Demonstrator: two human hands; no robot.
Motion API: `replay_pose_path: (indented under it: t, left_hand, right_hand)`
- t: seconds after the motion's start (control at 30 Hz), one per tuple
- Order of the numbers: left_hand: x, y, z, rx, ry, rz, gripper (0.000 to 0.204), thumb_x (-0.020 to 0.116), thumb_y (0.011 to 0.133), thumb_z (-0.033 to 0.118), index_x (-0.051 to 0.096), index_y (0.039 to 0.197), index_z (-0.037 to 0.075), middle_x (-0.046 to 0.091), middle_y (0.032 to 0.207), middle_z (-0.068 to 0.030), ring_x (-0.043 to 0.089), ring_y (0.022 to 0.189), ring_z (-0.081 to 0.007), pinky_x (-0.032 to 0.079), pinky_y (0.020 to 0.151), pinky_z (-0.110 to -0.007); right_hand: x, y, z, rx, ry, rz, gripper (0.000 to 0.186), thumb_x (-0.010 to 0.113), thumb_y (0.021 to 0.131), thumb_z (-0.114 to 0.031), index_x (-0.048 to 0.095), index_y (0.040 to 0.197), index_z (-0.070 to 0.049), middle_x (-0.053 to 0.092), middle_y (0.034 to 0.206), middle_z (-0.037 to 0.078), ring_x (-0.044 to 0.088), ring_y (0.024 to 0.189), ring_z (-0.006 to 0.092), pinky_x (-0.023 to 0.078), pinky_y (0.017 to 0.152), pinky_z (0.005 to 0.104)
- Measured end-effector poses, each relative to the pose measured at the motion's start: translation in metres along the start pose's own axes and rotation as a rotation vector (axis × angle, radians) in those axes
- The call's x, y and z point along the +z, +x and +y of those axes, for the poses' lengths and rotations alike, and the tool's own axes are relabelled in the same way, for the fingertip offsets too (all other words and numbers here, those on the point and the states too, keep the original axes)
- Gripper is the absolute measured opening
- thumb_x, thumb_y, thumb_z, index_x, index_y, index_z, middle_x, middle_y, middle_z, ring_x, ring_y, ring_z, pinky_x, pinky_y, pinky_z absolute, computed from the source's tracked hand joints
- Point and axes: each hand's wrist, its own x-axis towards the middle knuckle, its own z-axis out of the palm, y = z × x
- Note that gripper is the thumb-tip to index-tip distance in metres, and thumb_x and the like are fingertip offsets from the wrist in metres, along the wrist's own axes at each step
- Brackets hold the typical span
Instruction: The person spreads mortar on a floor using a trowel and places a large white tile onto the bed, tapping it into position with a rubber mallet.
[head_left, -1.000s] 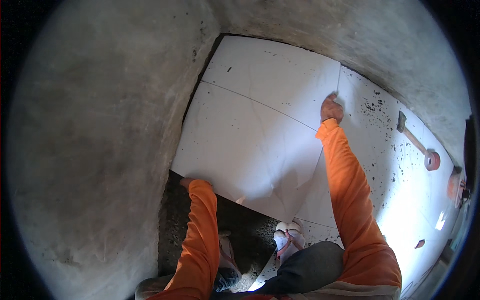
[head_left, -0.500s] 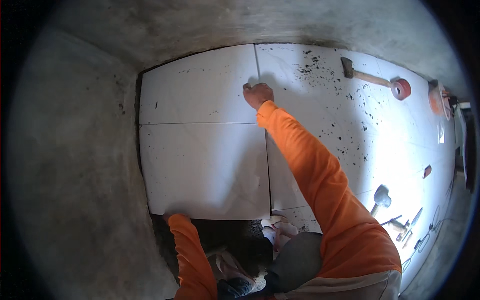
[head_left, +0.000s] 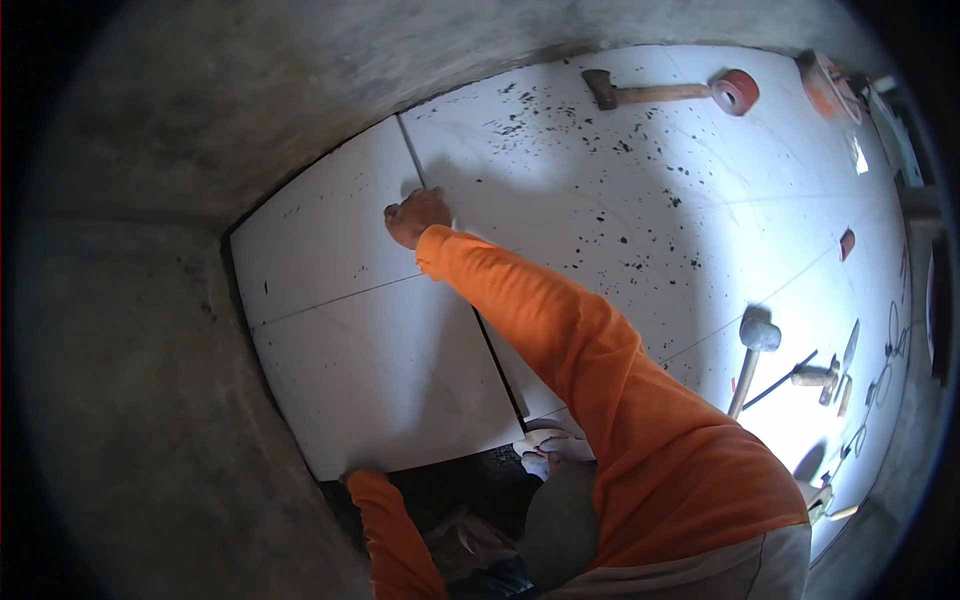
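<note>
My right hand [head_left: 418, 217], in an orange sleeve, reaches forward over the dark joint between two large white tiles. Its fingers are curled closed, and whatever they may hold is hidden. The far-left tile [head_left: 330, 220] lies just left of that hand. Nearer me is another white tile [head_left: 390, 375], edge to edge with it along a thin line. My left hand [head_left: 350, 476] is at this tile's near edge by the left wall; the sleeve and tile hide its fingers. Below that edge lies a dark, untiled strip [head_left: 455, 490].
Grey walls rise at the left [head_left: 130, 350] and far side. On the tiles at right are a hatchet [head_left: 650, 95], a red tape roll [head_left: 735, 92], a mallet [head_left: 757, 335], a hammer [head_left: 818, 378] and a bucket [head_left: 830, 88]. Dark crumbs [head_left: 620, 235] lie scattered.
The view has turned, so the tiles now appear slanted and the tools shifted. My right hand stays over the joint, and my left hand remains at the near edge.
</note>
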Motion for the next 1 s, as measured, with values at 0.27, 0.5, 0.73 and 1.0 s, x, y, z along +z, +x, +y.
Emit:
replay_pose_path:
  t: [0.27, 0.5, 0.73, 1.0]
  left_hand:
    - [0.022, -0.008, -0.011, -0.028, 0.009, -0.123, 0.055, 0.035, 0.093, 0.048, 0.053, 0.119, 0.003, 0.058, 0.115, -0.015, 0.061, 0.097, -0.0271, 0.053, 0.079, -0.039]
    - [0.005, 0.002, 0.003, -0.019, -0.051, -0.13, 0.055, 0.037, 0.093, 0.049, 0.053, 0.119, 0.002, 0.058, 0.115, -0.0148, 0.061, 0.096, -0.0267, 0.053, 0.077, -0.039]
    - [0.011, 0.003, 0.005, -0.042, -0.083, -0.149, 0.056, 0.038, 0.093, 0.05, 0.053, 0.119, 0.002, 0.058, 0.114, -0.0146, 0.062, 0.094, -0.0264, 0.054, 0.076, -0.039]
    - [0.003, 0.005, 0.0, -0.067, -0.096, -0.136, 0.057, 0.039, 0.093, 0.051, 0.053, 0.119, 0.002, 0.059, 0.114, -0.0145, 0.062, 0.093, -0.026, 0.054, 0.074, -0.039]
  right_hand:
    - [0.006, -0.002, 0.014, 0.274, 0.22, 0.043, 0.046, 0.051, 0.086, -0.039, 0.06, 0.104, 0.003, 0.055, 0.11, 0.02, 0.055, 0.104, 0.0333, 0.048, 0.088, 0.0395]
    - [-0.044, -0.018, -0.008, 0.105, 0.146, -0.1, 0.046, 0.048, 0.087, -0.039, 0.062, 0.096, 0.004, 0.06, 0.104, 0.02, 0.06, 0.097, 0.0344, 0.049, 0.087, 0.0396]
    - [-0.036, -0.011, 0.004, 0.296, 0.68, -0.113, 0.052, 0.044, 0.085, -0.042, 0.064, 0.085, 0.006, 0.064, 0.088, 0.027, 0.063, 0.087, 0.0355, 0.048, 0.088, 0.0394]
    - [0.003, -0.042, 0.017, 0.249, 0.717, 0.21, 0.064, 0.051, 0.084, -0.04, 0.044, 0.125, 0.009, 0.044, 0.128, 0.03, 0.042, 0.123, 0.0402, 0.033, 0.105, 0.0402]
